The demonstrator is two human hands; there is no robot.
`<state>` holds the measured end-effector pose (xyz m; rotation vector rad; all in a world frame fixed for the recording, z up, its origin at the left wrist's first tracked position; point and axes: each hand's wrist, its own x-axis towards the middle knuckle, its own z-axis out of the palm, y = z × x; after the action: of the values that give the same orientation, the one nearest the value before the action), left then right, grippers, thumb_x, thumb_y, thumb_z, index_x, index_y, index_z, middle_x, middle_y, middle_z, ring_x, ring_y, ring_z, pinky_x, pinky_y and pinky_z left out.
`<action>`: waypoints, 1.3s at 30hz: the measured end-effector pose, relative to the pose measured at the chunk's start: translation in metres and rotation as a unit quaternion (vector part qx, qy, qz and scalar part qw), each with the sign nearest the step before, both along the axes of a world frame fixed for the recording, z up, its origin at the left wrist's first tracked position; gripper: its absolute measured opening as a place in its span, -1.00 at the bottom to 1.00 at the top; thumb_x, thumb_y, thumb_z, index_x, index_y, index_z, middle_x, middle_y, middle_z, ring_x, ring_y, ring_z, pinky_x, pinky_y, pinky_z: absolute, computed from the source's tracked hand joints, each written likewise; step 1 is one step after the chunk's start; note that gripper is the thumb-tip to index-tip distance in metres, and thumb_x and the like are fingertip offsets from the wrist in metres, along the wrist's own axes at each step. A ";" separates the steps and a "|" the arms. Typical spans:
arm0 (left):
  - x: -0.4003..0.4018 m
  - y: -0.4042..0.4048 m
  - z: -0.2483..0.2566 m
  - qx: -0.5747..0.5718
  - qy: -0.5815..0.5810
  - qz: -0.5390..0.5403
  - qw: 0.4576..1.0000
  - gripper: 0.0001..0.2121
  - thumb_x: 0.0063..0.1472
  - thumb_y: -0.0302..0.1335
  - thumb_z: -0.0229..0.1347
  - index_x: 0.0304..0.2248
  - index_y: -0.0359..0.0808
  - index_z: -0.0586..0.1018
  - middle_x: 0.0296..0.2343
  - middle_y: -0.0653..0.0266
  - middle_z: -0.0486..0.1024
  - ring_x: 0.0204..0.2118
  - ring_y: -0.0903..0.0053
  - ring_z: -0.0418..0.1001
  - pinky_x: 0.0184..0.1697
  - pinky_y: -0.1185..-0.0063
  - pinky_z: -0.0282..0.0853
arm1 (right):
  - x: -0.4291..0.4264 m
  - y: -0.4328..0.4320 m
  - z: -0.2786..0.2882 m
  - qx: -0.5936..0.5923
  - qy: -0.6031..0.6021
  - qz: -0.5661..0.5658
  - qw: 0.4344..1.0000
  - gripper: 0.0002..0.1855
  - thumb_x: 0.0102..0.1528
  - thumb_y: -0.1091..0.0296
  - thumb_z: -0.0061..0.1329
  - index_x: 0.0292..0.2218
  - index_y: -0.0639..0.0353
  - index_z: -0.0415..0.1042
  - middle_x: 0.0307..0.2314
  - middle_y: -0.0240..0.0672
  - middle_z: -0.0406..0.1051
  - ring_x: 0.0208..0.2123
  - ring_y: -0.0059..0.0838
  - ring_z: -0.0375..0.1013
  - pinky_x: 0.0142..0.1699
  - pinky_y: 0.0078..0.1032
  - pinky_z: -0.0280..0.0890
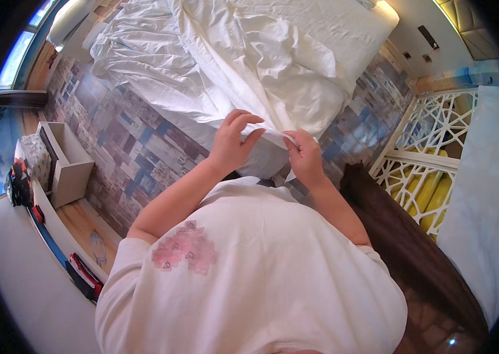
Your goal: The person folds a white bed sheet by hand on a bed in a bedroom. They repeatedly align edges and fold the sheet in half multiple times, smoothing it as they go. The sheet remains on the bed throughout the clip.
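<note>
A rumpled white sheet or duvet cover (231, 66) lies in loose folds over the bed before me, its near edge drawn up to my body. My right hand (304, 155) pinches a narrow strip of that edge between thumb and fingers. At the same edge, to its left, my left hand (236, 141) is raised with curled fingers and the thumb apart from them; whether it touches the cloth I cannot tell. Under the cloth, the corner of the white mattress (262, 159) shows between my forearms. Part of the bed at the upper right (320, 22) has a smoother white covering.
An open white drawer or box (72, 163) stands at left, beside a patterned bag (34, 155). A dark brown curtain or cloth (391, 221) hangs at right, near a white lattice screen (431, 163). Patchwork-patterned flooring (138, 141) surrounds the bed.
</note>
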<state>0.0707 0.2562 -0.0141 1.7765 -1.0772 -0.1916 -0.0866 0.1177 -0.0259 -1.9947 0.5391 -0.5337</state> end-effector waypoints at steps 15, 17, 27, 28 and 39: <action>0.122 0.019 -0.018 0.001 0.026 -0.267 0.963 -0.78 0.09 -0.58 0.29 -0.24 -0.28 0.59 -0.31 0.17 0.54 -0.22 0.26 0.51 -0.16 0.45 0.44 | 0.041 0.045 0.060 -0.205 -0.049 -0.098 0.973 -0.86 0.08 0.53 0.15 -0.27 0.19 0.54 -0.51 -0.23 0.41 -0.51 -0.23 0.39 -0.42 -0.41 0.30; 0.133 0.023 -0.018 0.023 0.027 -0.321 0.946 -0.84 0.09 -0.59 0.28 -0.30 -0.29 0.60 -0.37 0.19 0.56 -0.28 0.27 0.53 -0.22 0.45 0.45 | 0.048 0.050 0.063 -0.211 -0.035 -0.110 0.971 -0.87 0.09 0.53 0.15 -0.27 0.21 0.54 -0.51 -0.23 0.40 -0.52 -0.24 0.38 -0.42 -0.42 0.29; 0.117 0.050 -0.017 0.080 0.295 -0.258 0.916 -0.83 0.24 -0.55 0.20 -0.20 -0.35 0.50 -0.32 0.29 0.49 -0.39 0.61 0.51 -0.33 0.64 0.42 | 0.055 0.048 0.070 -0.230 -0.057 -0.109 0.965 -0.90 0.12 0.53 0.13 -0.28 0.23 0.53 -0.53 -0.23 0.39 -0.54 -0.28 0.36 -0.43 -0.43 0.27; 0.114 0.049 -0.016 0.095 0.318 -0.234 0.914 -0.80 0.25 -0.53 0.20 -0.16 -0.35 0.48 -0.29 0.30 0.48 -0.40 0.64 0.50 -0.34 0.66 0.41 | 0.055 0.047 0.071 -0.226 -0.060 -0.102 0.967 -0.91 0.12 0.53 0.13 -0.28 0.23 0.53 -0.53 -0.23 0.39 -0.54 -0.28 0.36 -0.43 -0.43 0.27; 0.116 0.027 -0.065 0.084 -0.053 -0.106 0.989 -0.76 0.15 -0.54 0.20 -0.17 -0.25 0.53 -0.22 0.14 0.48 -0.36 0.41 0.51 -0.25 0.50 0.43 | 0.059 0.046 0.081 -0.228 -0.076 -0.052 0.969 -0.91 0.10 0.55 0.13 -0.29 0.23 0.54 -0.52 -0.22 0.41 -0.53 -0.25 0.38 -0.42 -0.42 0.29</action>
<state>0.1866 0.2835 -0.0789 1.8352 -1.3609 -0.3290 -0.0279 0.1640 0.0556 -2.3392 0.4551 -0.9366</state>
